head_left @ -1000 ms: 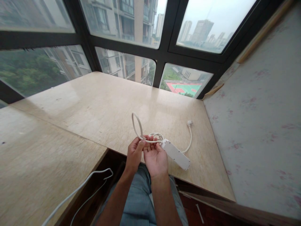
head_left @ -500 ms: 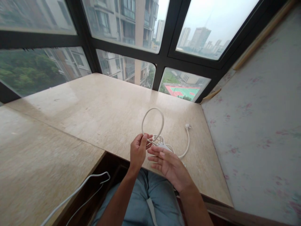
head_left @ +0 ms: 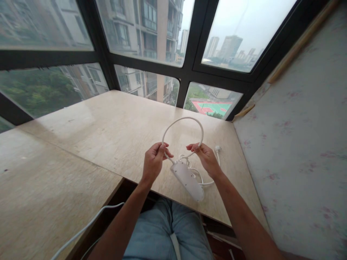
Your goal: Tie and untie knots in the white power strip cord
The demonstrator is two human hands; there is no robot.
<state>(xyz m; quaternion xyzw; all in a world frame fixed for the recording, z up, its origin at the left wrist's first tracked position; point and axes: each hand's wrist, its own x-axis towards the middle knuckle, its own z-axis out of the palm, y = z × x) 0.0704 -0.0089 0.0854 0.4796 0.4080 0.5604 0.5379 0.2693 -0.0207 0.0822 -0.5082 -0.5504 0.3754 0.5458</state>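
Note:
A white power strip [head_left: 187, 180] hangs just above the front edge of the beige stone ledge [head_left: 114, 126]. Its white cord [head_left: 184, 120] rises in a round loop between my hands. My left hand [head_left: 153, 162] is closed on the left side of the loop, close to the strip's end. My right hand [head_left: 204, 156] pinches the right side of the loop. More cord lies tangled under my right hand, and the plug [head_left: 217, 148] rests on the ledge to the right.
Dark-framed windows [head_left: 187, 68] stand along the back of the ledge. A pale flowered wall [head_left: 298, 144] closes the right side. Another white cable [head_left: 86, 227] hangs over the ledge's front edge at lower left. My jeans-clad legs [head_left: 162, 234] are below.
My right hand went from open beside the strip to pinching the cord. The loop has widened between both hands, and the strip now hangs lower, pointing toward me.

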